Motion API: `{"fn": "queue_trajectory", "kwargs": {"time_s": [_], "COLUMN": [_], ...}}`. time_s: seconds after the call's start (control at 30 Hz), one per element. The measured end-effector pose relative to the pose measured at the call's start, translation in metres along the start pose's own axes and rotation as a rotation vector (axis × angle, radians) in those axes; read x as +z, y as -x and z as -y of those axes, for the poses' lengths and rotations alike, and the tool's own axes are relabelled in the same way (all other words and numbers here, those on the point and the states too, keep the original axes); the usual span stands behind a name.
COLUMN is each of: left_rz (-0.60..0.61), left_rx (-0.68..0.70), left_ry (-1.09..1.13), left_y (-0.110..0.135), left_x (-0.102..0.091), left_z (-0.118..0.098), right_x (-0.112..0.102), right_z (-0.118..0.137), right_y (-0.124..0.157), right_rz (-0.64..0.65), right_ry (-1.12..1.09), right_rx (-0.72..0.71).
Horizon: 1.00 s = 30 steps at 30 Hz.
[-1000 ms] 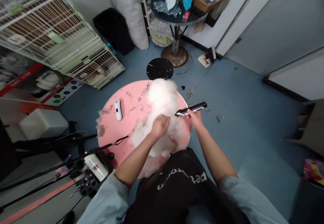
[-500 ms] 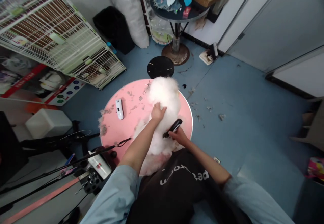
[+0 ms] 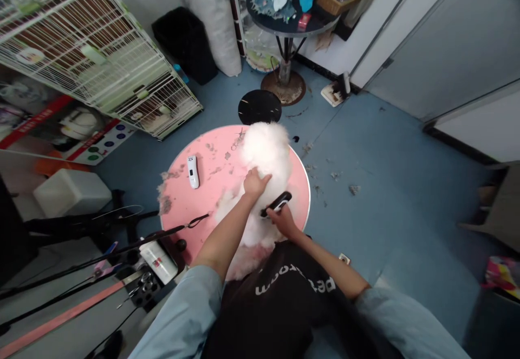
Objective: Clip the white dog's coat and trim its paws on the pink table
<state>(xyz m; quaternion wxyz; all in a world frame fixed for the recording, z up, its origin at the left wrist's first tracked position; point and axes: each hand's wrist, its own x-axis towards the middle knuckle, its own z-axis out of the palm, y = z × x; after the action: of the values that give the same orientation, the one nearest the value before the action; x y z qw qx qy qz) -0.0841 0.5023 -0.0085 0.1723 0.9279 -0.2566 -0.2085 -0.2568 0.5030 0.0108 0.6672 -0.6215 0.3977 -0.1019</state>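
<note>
A fluffy white dog [image 3: 266, 150] is on a round pink grooming table [image 3: 211, 185], seen from above and behind. My left hand [image 3: 255, 182] holds the dog behind its head, thumb out to the right and fingertips sunk in the fur. My right hand [image 3: 283, 221] is closed around black hair clippers [image 3: 279, 202] with a pale panel. Their lower-left end touches the fur of the dog's back. White clippers [image 3: 193, 172] lie on the table to the left. My arms and apron partly cover the dog's rear.
A black leash [image 3: 197, 221] crosses the table's left edge. Grey hair tufts [image 3: 164, 202] lie on the tabletop and floor. Wire cages [image 3: 134, 77] stand to the left. Behind are a black bin [image 3: 189, 45], a black stool [image 3: 260, 107] and a cluttered dark table [image 3: 264, 18].
My right hand and the clippers have moved slightly left along the dog's back. My left hand keeps its hold. The whole view has shifted a little.
</note>
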Motion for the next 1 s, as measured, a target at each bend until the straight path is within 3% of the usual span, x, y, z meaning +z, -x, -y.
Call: {"fn": "queue_trajectory", "kwargs": {"time_s": [0.13, 0.27, 0.33, 0.43, 0.6, 0.7, 0.77, 0.9, 1.0], "left_rz": [0.114, 0.212, 0.179, 0.087, 0.019, 0.036, 0.119, 0.248, 0.179], "left_rx": [0.099, 0.303, 0.246, 0.077, 0.008, 0.02, 0.094, 0.275, 0.186], "left_ry": [0.078, 0.129, 0.144, 0.17, 0.199, 0.204, 0.212, 0.254, 0.302], "left_y": [0.003, 0.026, 0.037, 0.045, 0.038, 0.034, 0.035, 0.042, 0.047], "left_x": [-0.01, -0.015, -0.012, -0.004, 0.001, -0.003, -0.007, -0.013, -0.009], "left_z": [0.016, 0.051, 0.062, 0.064, 0.05, 0.052, 0.061, 0.084, 0.089], "right_x": [-0.01, -0.029, -0.026, -0.007, 0.022, 0.021, 0.014, 0.003, 0.011], "right_z": [-0.003, 0.017, 0.026, 0.026, -0.003, -0.015, -0.012, 0.009, 0.015], "right_y": [0.031, 0.002, -0.018, -0.03, 0.017, 0.048, 0.052, 0.019, -0.005], "right_rz": [0.122, -0.07, -0.184, -0.147, -0.032, 0.119, 0.153, -0.091, -0.167], "right_ry": [0.021, 0.029, 0.04, 0.061, 0.14, 0.18, 0.172, 0.148, 0.155], "right_rx": [-0.034, -0.049, -0.057, -0.068, -0.061, -0.039, -0.042, -0.082, -0.099]}}
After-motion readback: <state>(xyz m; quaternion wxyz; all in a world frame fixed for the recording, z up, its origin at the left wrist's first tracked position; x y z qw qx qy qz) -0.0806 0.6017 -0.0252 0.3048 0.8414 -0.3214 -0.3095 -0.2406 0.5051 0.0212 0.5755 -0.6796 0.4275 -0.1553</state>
